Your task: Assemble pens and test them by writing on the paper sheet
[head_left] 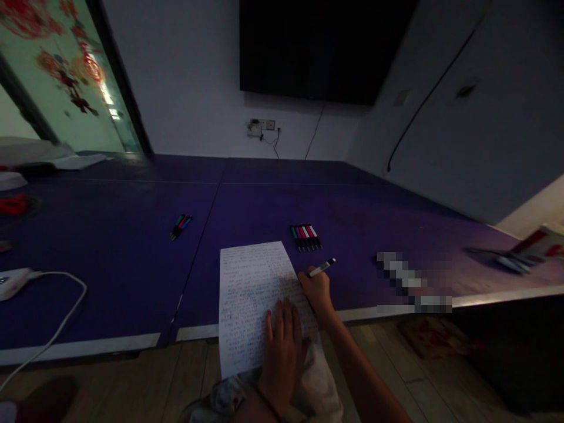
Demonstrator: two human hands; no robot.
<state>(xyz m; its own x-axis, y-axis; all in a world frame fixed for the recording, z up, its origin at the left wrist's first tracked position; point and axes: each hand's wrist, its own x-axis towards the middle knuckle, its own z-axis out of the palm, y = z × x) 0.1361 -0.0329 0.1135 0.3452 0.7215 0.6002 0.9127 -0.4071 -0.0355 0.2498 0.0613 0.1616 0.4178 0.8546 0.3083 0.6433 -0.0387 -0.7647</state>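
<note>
A handwritten sheet of paper [253, 299] lies on the dark blue table [132, 258], its near end hanging over the front edge. My left hand [282, 346] rests flat on the lower part of the sheet, fingers stretched out. My right hand [317, 291] sits at the sheet's right edge, closed round a white pen [321, 268] whose dark cap points up and right.
A row of several coloured markers [305, 236] lies just beyond the paper. A few more pens [180, 226] lie to the left. A white device with a cable [15, 282] sits at the left edge. Papers and a metal tool [511, 258] lie at the far right. A dark screen [321, 47] hangs on the wall.
</note>
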